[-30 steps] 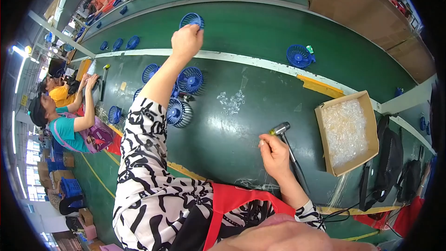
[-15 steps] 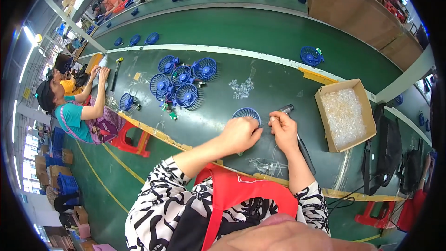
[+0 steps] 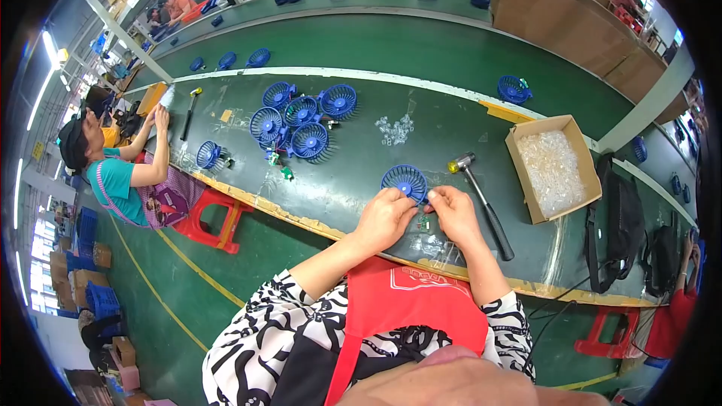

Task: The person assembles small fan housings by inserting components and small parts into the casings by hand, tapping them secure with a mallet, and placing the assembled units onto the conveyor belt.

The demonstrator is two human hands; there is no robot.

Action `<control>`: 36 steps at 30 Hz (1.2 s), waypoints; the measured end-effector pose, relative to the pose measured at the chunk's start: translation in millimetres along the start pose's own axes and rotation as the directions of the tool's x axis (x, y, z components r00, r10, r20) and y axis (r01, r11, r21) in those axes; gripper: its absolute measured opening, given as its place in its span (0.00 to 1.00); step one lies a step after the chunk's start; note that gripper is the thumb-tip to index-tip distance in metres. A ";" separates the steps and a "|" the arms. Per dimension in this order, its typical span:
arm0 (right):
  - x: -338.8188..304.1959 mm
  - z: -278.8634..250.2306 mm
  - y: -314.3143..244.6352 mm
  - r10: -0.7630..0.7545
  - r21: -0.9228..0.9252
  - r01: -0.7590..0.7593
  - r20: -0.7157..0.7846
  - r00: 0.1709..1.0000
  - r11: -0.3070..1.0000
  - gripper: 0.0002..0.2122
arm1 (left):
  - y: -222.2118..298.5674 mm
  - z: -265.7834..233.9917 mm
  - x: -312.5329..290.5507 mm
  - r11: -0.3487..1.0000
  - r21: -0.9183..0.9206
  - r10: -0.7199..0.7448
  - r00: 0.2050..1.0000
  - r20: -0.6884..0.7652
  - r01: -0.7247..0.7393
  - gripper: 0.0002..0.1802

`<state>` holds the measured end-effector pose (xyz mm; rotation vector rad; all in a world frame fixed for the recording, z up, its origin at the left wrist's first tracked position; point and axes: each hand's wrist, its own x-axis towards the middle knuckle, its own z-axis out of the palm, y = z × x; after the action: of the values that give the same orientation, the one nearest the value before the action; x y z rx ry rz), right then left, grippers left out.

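Facing upward, blue fan grille (image 3: pixel 404 180) flat.

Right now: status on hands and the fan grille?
Both hands on blue fan grille: left hand, right hand pinching its near edge. Grille on green bench. Hammer lying just right, not touching.

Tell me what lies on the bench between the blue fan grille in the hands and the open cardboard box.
In the head view, a hammer with a black handle lies between the blue fan grille and the cardboard box, its head toward the belt.
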<state>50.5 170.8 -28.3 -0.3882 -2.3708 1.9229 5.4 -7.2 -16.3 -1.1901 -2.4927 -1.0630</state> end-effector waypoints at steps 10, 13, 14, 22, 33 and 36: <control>-32.3 8.9 5.0 0.175 0.229 -0.178 0.031 0.984 0.957 0.06 | 1.1 9.4 1.1 0.983 -0.177 0.017 0.995 -0.100 -0.035 0.08; -27.7 10.3 7.8 0.140 0.264 -0.139 0.015 0.990 0.955 0.05 | 0.1 10.3 3.1 0.979 -0.203 -0.006 0.999 -0.045 -0.004 0.15; -27.6 9.6 3.2 0.127 0.268 -0.134 0.045 0.991 0.954 0.05 | -1.0 12.6 0.6 0.975 -0.216 -0.056 0.998 -0.041 0.046 0.18; -28.5 9.3 -5.8 0.120 0.311 -0.134 0.061 0.991 0.941 0.07 | -4.0 5.8 9.5 0.965 -0.228 -0.148 0.986 -0.073 0.128 0.24; -32.1 9.0 -17.4 0.072 0.135 -0.082 0.077 0.994 0.987 0.08 | -2.8 5.6 6.5 0.975 -0.193 -0.132 0.987 -0.091 0.112 0.25; -34.1 10.0 -11.2 0.033 0.154 -0.044 0.076 0.997 0.987 0.09 | -0.8 2.8 9.4 0.942 -0.281 -0.213 0.974 -0.073 0.185 0.26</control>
<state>79.6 151.1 -16.0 -0.3618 -2.2505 2.1571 -1.0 0.1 -14.7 -0.9287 -2.4860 -1.5213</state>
